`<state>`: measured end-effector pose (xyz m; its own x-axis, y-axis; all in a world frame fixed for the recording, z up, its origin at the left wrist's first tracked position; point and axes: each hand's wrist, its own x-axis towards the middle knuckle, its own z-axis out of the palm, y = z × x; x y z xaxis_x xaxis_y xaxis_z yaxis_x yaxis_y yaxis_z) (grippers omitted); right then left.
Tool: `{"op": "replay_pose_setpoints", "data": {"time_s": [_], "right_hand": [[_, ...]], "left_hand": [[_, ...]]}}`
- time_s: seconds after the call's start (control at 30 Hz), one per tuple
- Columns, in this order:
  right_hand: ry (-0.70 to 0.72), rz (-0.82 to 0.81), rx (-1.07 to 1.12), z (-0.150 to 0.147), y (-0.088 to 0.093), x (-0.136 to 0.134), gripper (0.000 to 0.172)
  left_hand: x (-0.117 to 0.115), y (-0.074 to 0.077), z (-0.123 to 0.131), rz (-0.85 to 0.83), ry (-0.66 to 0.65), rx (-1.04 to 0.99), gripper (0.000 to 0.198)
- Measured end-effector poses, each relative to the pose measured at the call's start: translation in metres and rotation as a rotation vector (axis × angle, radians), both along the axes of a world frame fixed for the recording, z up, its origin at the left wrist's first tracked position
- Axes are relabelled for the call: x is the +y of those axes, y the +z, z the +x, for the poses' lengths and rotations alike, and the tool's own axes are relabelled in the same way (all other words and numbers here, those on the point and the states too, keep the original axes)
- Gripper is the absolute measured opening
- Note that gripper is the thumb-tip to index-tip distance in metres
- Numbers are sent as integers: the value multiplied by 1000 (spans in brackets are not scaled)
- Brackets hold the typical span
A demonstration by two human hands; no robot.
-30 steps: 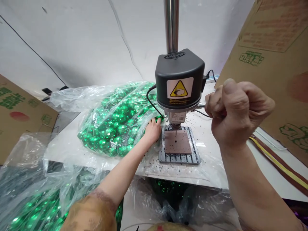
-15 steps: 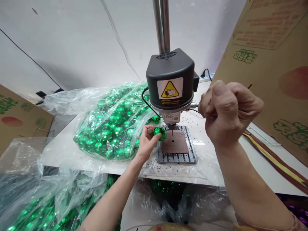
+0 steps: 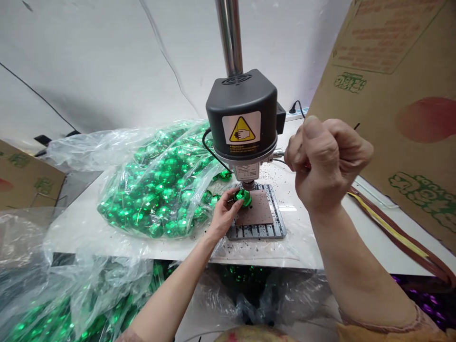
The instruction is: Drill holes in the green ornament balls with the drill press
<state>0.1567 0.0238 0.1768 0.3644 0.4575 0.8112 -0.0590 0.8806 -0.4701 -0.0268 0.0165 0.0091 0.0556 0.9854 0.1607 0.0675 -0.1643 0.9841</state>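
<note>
Between the thumb and fingers of my left hand (image 3: 227,212) is a shiny green faceted ball (image 3: 243,198). It sits beneath the chuck of a small black drill press (image 3: 242,116), over the brown pad (image 3: 261,209) on the slotted metal base (image 3: 255,232). The drill bit is hidden behind the ball or cannot be made out. My right hand (image 3: 329,159) is closed in a fist at the press's right side, by a metal lever (image 3: 278,154). Its fingers wrap round the lever's end, which they hide.
A clear plastic bag of green balls (image 3: 160,190) lies left of the press. Another bag (image 3: 81,299) hangs below the table edge. Cardboard boxes (image 3: 377,109) stand on both sides. Dark shavings dot the white table (image 3: 302,237). Brown and yellow straps (image 3: 395,232) lie at right.
My left hand has brought the green ball rightward, from beside the bit to under the chuck. My right hand stays closed at the lever. The whole view has shifted slightly.
</note>
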Motion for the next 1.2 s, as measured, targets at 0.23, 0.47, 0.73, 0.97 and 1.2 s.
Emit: {"op": "replay_pose_setpoints", "data": {"time_s": [0.23,0.47,0.73,0.97,1.2], "right_hand": [[11,-6,-1,0,1,1,50],[9,1,3,0,-2,2,49],[-12,-99,-66,2,7,5,48],[-19,47,10,-4,-6,-2,48],[-47,156,24,-4,-25,-4,51]], "left_hand": [[1,-6,2,38,1,129,51],[-7,-1,13,111,-34,293,50],[-10,-2,18,114,-28,263,49],[-10,-3,16,111,-46,245,50],[-10,-5,16,132,-53,248,49]]}}
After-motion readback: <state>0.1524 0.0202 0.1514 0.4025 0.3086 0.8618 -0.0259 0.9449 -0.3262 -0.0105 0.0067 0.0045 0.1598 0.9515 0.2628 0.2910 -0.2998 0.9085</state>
